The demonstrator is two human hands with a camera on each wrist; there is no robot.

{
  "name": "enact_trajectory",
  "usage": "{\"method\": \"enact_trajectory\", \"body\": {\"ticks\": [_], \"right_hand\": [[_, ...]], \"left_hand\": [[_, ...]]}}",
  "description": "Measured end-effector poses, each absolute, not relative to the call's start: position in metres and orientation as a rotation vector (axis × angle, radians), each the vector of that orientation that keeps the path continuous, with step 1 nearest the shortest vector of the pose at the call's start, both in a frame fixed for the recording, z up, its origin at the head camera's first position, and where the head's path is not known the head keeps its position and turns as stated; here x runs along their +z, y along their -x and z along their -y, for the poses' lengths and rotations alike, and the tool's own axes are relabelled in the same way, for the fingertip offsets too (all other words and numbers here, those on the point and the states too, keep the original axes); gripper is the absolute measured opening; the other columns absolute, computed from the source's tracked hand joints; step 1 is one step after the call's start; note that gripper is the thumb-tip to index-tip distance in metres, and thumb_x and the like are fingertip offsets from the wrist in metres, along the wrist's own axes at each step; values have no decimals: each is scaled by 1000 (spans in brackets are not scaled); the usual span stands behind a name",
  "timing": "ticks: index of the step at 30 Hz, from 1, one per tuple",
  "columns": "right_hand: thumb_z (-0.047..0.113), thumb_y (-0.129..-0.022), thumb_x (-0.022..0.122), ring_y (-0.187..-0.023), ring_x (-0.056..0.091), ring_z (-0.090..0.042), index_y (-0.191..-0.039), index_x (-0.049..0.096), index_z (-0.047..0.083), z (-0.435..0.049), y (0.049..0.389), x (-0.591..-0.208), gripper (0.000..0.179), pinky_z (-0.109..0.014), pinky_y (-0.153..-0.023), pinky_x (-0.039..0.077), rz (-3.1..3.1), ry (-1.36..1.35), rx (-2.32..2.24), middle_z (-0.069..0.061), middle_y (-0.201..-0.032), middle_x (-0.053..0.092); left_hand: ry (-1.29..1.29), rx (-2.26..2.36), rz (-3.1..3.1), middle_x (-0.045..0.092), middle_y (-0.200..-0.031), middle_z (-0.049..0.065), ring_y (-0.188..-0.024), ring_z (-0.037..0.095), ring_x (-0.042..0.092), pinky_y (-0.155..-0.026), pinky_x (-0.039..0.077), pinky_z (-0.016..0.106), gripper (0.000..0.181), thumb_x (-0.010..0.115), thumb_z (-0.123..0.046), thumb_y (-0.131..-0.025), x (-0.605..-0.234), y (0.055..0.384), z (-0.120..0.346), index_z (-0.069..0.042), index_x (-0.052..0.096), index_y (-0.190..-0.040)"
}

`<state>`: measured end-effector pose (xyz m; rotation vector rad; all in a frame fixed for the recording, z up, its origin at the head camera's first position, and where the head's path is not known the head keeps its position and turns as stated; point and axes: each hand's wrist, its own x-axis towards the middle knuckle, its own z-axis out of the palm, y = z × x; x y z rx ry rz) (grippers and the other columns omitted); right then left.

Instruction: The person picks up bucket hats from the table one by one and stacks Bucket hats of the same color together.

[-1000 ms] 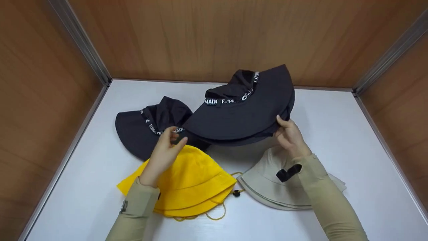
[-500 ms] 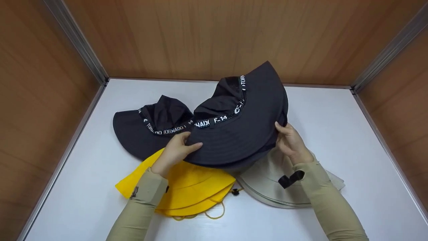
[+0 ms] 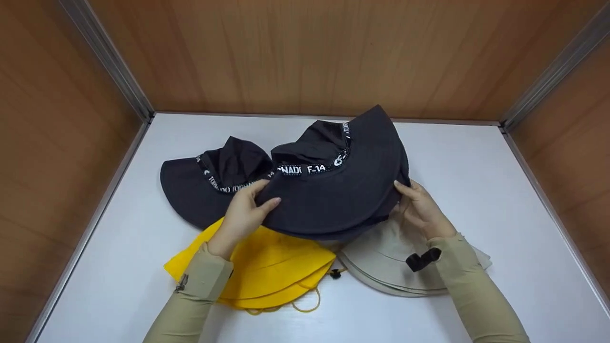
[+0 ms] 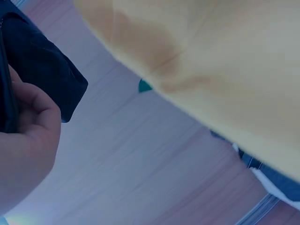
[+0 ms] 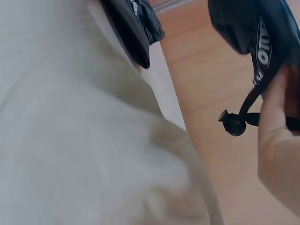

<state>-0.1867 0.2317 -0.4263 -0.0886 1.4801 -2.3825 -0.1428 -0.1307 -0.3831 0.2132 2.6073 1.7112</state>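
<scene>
Between both hands a black bucket hat (image 3: 329, 205) is held by its wide brim, folded so that the brim shows two layers. White lettering runs along its band. My left hand (image 3: 243, 209) pinches the brim's left end, thumb on top. At the right side my right hand (image 3: 421, 207) grips the brim, its thumb on the edge and other fingers behind. In the right wrist view a black cord with a toggle (image 5: 233, 124) hangs beside the right hand. A second black bucket hat (image 3: 190, 190) lies behind the left hand, partly covered by the held hat.
A folded yellow bucket hat (image 3: 281, 267) with a cord lies on the white table (image 3: 362, 319) below the left hand. Under the right hand is a folded beige bucket hat (image 3: 381, 267). Wooden panels (image 3: 305, 57) wall in the back and sides.
The held black hat has come lower and to the left. My left hand, open beside it a second ago, has taken hold of the brim's left end. The right hand has kept its grip.
</scene>
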Motion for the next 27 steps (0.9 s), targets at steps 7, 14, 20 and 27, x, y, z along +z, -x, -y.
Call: {"method": "enact_trajectory", "body": {"ticks": [7,14,20,27], "right_hand": [[27,-101,44,-85,50,-5,-88,66,25,-244,192,-426,26,-22,-78,43,-2043,-48,-2095,14,-86,61],[45,-96,47,-120,38,-19,-132,39,11,-249,202,-431,50,-37,-107,31,-1870,-179,-2211,0,-123,40],[43,-101,33,-99,58,-17,-123,41,16,-248,206,-437,36,-32,-89,47,-1355,-75,-2294,-1,-111,56],[4,-101,37,-87,68,-12,-103,63,9,-242,206,-434,26,-25,-79,54,-1247,-1,-2399,-2,-95,70]], "left_hand": [[-543,1603,-2770,70,-103,9,-91,19,65,-83,52,35,24,68,-2,-85,-360,132,142,-4,67,-108],[-860,1377,-2900,71,-94,3,-84,13,64,-78,53,31,14,69,-2,-83,-336,125,153,-8,71,-96],[-953,1281,-2896,71,-95,1,-86,12,64,-80,53,29,16,70,-2,-83,-331,123,159,-9,71,-96],[-891,1261,-2854,71,-97,1,-86,12,63,-79,53,30,16,70,-4,-84,-333,126,163,-9,70,-99]]}}
